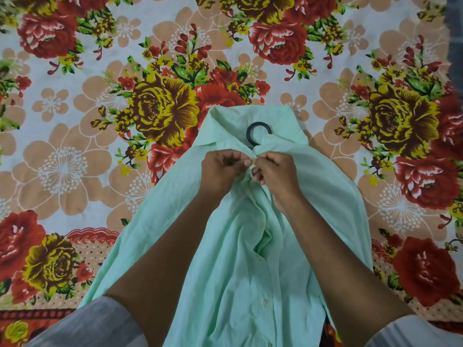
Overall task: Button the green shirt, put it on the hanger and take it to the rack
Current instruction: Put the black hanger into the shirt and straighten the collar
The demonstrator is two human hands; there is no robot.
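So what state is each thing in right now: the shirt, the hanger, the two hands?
green shirt: lying front up on the floral bedsheet, creased, lower buttons done up.
hanger: inside the shirt, only its black hook showing at the collar.
left hand: pinching the placket below the collar.
right hand: pinching the same spot.

no text, label, brand, number or sign can be read anywhere in the head view.
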